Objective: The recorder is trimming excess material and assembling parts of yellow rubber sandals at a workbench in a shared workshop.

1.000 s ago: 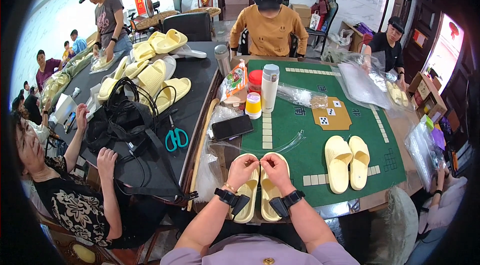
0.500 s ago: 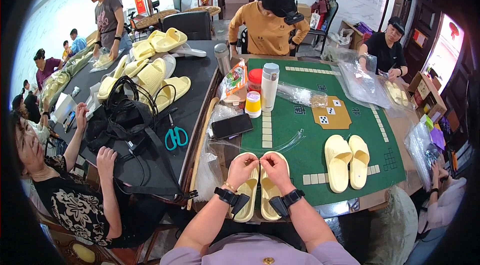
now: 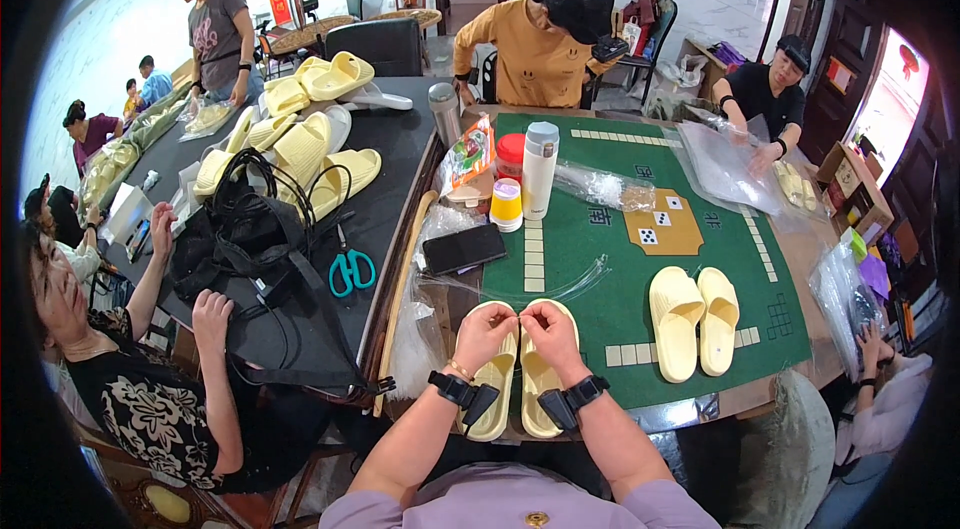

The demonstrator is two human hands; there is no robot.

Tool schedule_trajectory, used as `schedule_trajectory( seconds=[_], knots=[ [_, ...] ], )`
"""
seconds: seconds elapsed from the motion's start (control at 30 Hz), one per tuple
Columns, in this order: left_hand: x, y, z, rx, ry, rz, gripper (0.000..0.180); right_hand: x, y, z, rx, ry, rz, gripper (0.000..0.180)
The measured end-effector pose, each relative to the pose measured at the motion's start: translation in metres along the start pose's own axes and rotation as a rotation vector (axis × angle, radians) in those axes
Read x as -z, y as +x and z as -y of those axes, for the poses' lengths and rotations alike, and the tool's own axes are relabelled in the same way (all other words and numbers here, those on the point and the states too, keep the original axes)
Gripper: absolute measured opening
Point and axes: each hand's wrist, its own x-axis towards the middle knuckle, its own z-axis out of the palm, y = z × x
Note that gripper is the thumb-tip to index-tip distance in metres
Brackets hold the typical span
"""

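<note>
A pair of pale yellow slide slippers lies at the table's near edge, the left slipper beside the right slipper. My left hand and my right hand meet over their upper parts, partly covering them. Both hands are closed in a pinch, fingertips nearly touching. Whatever they pinch is too small to name. Farther right on the green mat, a second pair of yellow slippers lies side by side. Thin clear strips lie just beyond my hands.
Left of my hands are a black phone, a paper cup and a white bottle. Teal-handled scissors, black cables and piled slippers occupy the dark table. Plastic bags lie far right. Several people work around.
My hands stay pinched together over the slippers, almost unmoved. At the far right, a person's hands have come onto the clear plastic bags. The person across leans farther right.
</note>
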Motion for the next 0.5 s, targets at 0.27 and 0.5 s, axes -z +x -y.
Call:
schedule_trajectory(
  seconds=[0.27,0.5],
  knots=[
    [-0.0003,-0.0002,0.001,-0.014,-0.007,-0.008,0.013,-0.0005,-0.0003,-0.001,0.018,0.011,0.001,0.006],
    [-0.0013,0.0009,0.0045,-0.012,-0.015,-0.006,0.014,-0.0005,-0.0005,-0.0021,0.016,0.009,-0.008,0.006]
  ],
)
